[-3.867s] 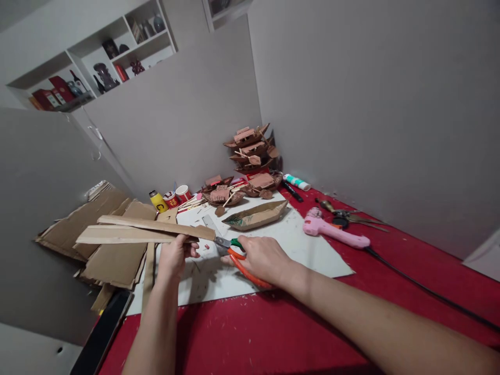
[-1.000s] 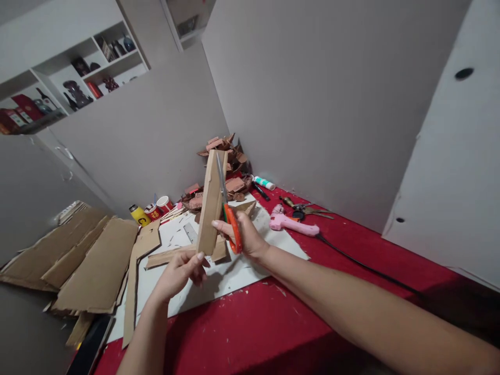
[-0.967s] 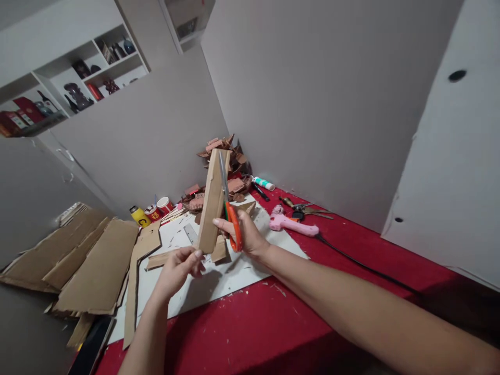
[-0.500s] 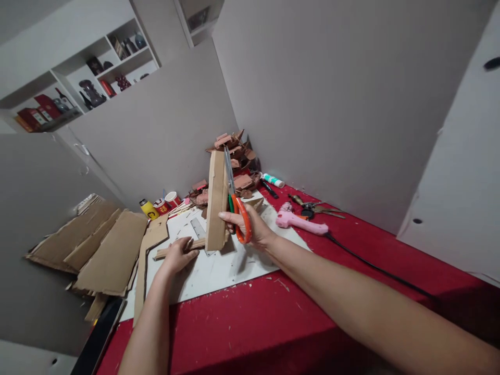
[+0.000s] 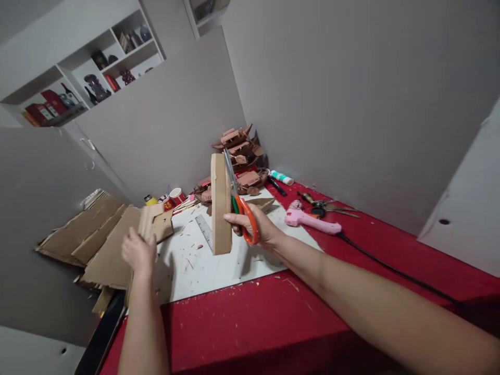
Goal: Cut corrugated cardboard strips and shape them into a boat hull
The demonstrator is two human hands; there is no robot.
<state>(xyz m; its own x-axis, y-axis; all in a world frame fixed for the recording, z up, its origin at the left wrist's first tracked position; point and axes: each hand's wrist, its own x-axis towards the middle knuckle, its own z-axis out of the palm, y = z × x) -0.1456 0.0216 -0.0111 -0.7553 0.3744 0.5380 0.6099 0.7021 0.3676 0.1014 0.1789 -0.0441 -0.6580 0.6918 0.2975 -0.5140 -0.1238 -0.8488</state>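
Over white board [image 5: 182, 273], inside its edges, right hand [image 5: 260, 226] pinches scissors [image 5: 239, 202] and cardboard [image 5: 221, 205] (left hand's [image 5: 139, 251] grip unclear).

Red table [image 5: 219, 328]: white board [image 5: 183, 278] flat on top, bearing ruler [image 5: 204, 232], hull [image 5: 266, 203] and scraps [image 5: 200, 246]. Directly on the red, right side: pink corded tool [image 5: 314, 222], metal tools [image 5: 336, 208], black marker [image 5: 278, 187], white-green tube [image 5: 282, 178]. Boats [image 5: 250, 179] stacked at far corner; cups [image 5: 177, 196] at far edge.

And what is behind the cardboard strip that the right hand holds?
Past the edges of the cardboard strip, parts of a ruler, brown model boats and the white board are visible. What it covers cannot be seen.
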